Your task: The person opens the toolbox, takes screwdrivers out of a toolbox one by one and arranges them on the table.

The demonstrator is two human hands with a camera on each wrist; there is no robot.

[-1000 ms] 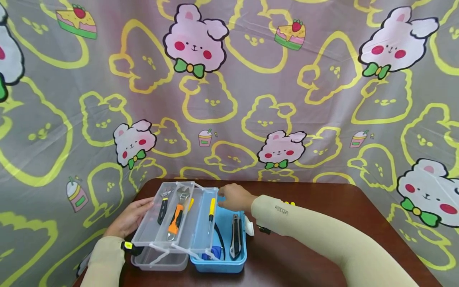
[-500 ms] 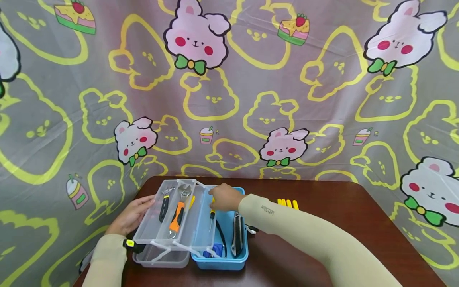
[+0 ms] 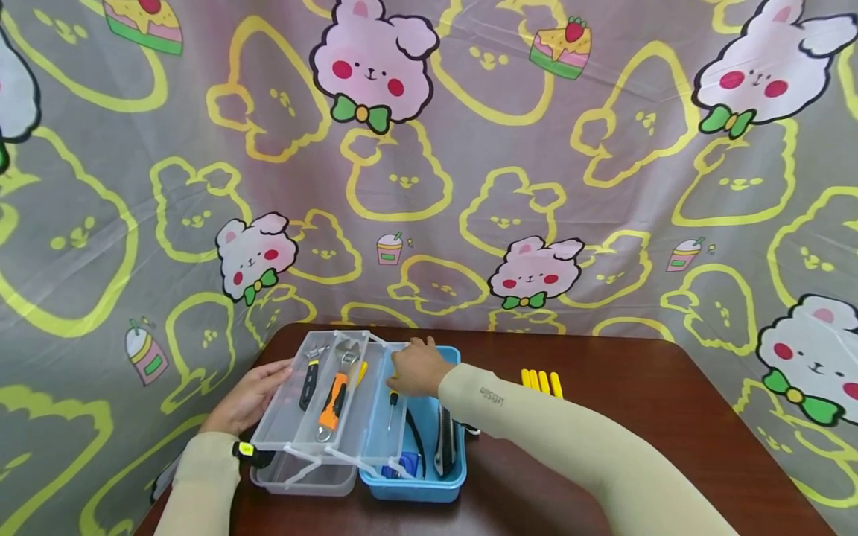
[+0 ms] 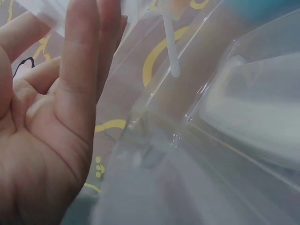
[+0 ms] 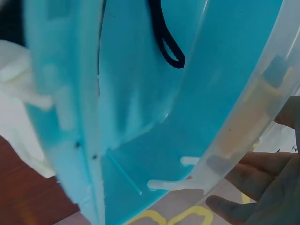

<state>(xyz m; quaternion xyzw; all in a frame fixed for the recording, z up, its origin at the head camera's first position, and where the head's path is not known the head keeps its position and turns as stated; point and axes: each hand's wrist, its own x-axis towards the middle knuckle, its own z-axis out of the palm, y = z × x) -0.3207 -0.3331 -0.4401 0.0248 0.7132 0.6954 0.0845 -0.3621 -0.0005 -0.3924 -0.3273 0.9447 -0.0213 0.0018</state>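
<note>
A blue toolbox [image 3: 461,461] stands with its clear fold-out trays [image 3: 268,439] swung to the left. My left hand [image 3: 244,394] pinches the left edge of the upper tray, with its fingers rather straight in the left wrist view. Over the inner tray my right hand [image 3: 418,370] pinches a yellow-handled screwdriver [image 3: 390,418], whose handle is mostly hidden by the fingers. Two adjustable wrenches lie in the outer tray: a black-handled wrench [image 3: 310,383] and an orange-handled wrench [image 3: 331,406]. The right wrist view shows the right fingers [image 5: 262,171] at the clear tray's wall.
In the box lie a utility knife [image 3: 444,443] and a blue object [image 3: 400,465] beside a black strap [image 5: 169,44]. Several yellow rods [image 3: 541,383] rest on the dark table [image 3: 603,409] to the right. Behind it hangs a cartoon-printed curtain [image 3: 436,223].
The right hand has moved left from the tray's right edge onto the screwdriver, which has shifted slightly left. The left hand keeps its place on the tray. The yellow rods have come into fuller view.
</note>
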